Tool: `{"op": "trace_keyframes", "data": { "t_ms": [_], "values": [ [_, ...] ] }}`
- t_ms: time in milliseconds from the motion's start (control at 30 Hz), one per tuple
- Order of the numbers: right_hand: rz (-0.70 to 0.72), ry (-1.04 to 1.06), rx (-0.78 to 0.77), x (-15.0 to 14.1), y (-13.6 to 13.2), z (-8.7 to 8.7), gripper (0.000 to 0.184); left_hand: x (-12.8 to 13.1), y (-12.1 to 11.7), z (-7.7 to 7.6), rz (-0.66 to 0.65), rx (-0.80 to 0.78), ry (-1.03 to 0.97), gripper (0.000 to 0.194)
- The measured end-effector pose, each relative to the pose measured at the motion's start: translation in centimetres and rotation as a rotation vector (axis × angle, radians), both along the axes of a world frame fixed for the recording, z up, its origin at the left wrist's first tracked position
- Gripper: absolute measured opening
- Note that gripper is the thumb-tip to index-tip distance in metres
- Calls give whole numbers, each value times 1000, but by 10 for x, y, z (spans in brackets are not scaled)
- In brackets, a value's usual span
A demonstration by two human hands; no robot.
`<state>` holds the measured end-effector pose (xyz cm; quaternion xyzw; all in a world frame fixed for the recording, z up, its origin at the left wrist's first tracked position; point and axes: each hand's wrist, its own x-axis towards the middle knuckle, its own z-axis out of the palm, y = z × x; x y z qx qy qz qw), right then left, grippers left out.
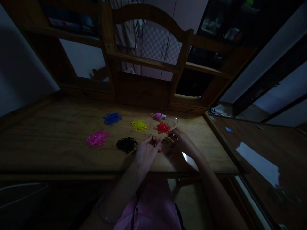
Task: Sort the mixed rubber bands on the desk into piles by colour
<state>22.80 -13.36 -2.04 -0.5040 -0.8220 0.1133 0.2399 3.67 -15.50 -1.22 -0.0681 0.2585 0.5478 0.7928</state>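
Note:
My left hand [148,150] is over the desk near its front edge, just right of a pile of black bands [126,145]. Its thumb and fingers are pinched together; whatever they grip is too dark and small to name. Facing it, my right hand [181,140] has its fingertips bent together over a small brownish pile [168,141], and anything in them is hidden. A few pink and blue pieces lie under and between my hands. Just beyond my fingers is a pile of red bands [163,127]. All the piles look like small thin rubber bands.
Further left lie yellow bands [139,125], blue bands [112,118] and pink bands [97,139]. A clear bottle with a pink top [157,116] lies behind the red pile. A wooden shelf frame [144,89] rises at the back. White paper [259,163] rests on the right-hand table.

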Motion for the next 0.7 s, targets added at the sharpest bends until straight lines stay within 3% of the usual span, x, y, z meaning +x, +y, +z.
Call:
{"op": "trace_keyframes", "data": {
  "t_ms": [167,333,467,600,700],
  "values": [
    [-36,-182,6,-23,-1,-1,18,-9,-1,-1,35,36,20,26],
    [-54,-297,-33,-26,1,-7,19,-20,-2,-4,46,42,33,29],
    [-29,-279,-40,-25,2,-9,25,-24,0,-8,62,0,41,24],
    [-33,-222,-31,-24,6,-3,19,-23,-1,-13,39,45,17,26],
    [-32,-54,-27,-25,8,6,11,-17,-2,-16,-2,89,11,31]
  ]
}}
